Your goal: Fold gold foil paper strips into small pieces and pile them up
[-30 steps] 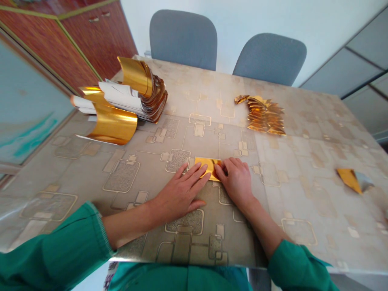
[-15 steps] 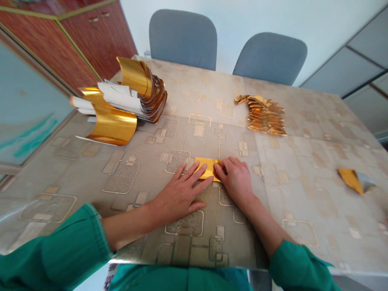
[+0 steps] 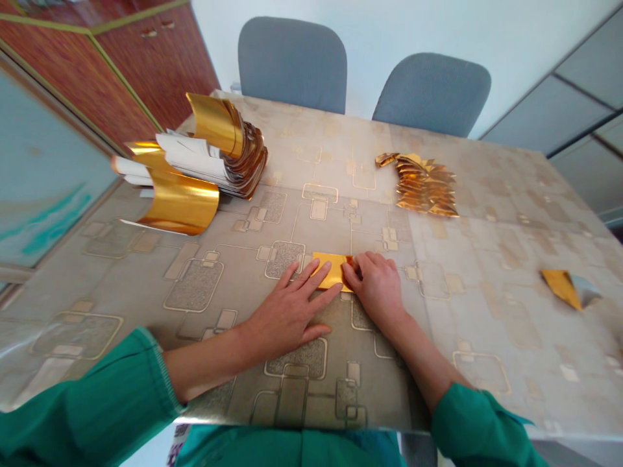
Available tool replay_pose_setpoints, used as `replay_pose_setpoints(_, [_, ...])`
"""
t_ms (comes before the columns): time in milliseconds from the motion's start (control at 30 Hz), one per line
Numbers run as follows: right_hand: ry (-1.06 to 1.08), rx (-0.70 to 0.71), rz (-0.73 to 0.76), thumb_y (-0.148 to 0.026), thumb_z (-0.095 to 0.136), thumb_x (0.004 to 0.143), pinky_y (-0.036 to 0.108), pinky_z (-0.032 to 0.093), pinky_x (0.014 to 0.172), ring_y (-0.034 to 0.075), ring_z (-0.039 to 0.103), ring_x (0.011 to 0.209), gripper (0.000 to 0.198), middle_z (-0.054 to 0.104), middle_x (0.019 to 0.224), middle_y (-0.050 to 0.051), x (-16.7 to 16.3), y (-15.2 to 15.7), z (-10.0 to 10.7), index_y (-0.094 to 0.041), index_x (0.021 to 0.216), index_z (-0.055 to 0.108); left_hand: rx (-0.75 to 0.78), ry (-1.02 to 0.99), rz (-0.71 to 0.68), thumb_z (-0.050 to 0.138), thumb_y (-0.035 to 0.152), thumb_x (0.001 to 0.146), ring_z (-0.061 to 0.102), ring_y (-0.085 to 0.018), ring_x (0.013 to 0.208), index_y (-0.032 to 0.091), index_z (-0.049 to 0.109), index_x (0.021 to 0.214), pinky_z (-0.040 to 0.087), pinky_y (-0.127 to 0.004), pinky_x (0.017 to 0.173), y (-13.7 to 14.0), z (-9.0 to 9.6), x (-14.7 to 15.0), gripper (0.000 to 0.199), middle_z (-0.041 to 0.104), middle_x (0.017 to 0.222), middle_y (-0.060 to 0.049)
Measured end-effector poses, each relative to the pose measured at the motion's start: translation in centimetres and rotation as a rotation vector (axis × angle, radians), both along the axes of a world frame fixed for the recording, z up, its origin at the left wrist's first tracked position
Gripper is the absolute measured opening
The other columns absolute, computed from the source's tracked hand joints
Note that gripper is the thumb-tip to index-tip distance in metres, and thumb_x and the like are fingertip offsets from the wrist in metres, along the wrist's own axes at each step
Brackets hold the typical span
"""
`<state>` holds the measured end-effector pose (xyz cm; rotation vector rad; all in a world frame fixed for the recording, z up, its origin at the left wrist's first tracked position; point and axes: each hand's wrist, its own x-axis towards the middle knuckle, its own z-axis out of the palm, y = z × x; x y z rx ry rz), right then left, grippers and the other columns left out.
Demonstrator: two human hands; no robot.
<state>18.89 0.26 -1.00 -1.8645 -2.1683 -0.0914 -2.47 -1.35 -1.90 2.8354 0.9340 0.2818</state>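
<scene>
A small folded piece of gold foil paper (image 3: 333, 271) lies flat on the table in front of me. My left hand (image 3: 294, 311) rests on its left part, fingers spread and fingertips pressing down. At its right end, my right hand (image 3: 377, 280) has thumb and curled fingers pinched on the edge of the paper. The right fingertips are partly hidden behind the knuckles and thumb.
Curled gold sheets with white backs (image 3: 185, 201) and a thick stack of them (image 3: 246, 155) lie at the left back. Folded gold pieces (image 3: 426, 185) are lined up at the right back. One loose gold piece (image 3: 564, 288) lies far right. Two grey chairs (image 3: 292, 65) stand behind the patterned table (image 3: 341, 224).
Hardly anything differs. My right hand has shifted very slightly left along the gold paper, while my left hand stays in place.
</scene>
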Motion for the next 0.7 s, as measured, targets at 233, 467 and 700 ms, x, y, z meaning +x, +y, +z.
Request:
replay_pose_setpoints(233, [0.008, -0.024, -0.009, -0.03, 0.053, 0.096, 0.032, 0.023, 0.064, 0.019, 0.053, 0.07, 0.031, 0.06, 0.068, 0.004, -0.06, 0.07, 0.04, -0.021, 0.067, 0.054, -0.008, -0.004, 0.007, 0.059, 0.06, 0.09, 0.022, -0.036, 0.15, 0.026, 0.038, 0.15, 0.015, -0.055, 0.12, 0.02, 0.13, 0.06, 0.072, 0.028, 0.161, -0.016])
replay_pose_setpoints(467, [-0.029, -0.01, -0.014, -0.029, 0.053, 0.096, 0.032, 0.023, 0.063, 0.019, 0.053, 0.069, 0.028, 0.061, 0.069, 0.004, -0.23, 0.12, -0.18, -0.021, 0.069, 0.056, -0.011, -0.012, 0.007, 0.059, 0.059, 0.091, 0.026, -0.036, 0.148, 0.028, 0.043, 0.148, 0.018, -0.056, 0.118, 0.19, 0.4, 0.04, 0.067, 0.03, 0.16, -0.016])
replay_pose_setpoints(700, [0.089, -0.003, 0.003, -0.029, 0.052, 0.098, 0.031, 0.031, 0.066, 0.019, 0.055, 0.071, 0.026, 0.065, 0.075, 0.005, 0.59, -0.16, 0.51, -0.02, 0.075, 0.061, -0.025, -0.031, -0.001, 0.061, 0.057, 0.09, 0.031, -0.037, 0.145, 0.031, 0.046, 0.146, 0.025, -0.057, 0.114, 0.49, 0.99, -0.04, 0.063, 0.033, 0.159, -0.015])
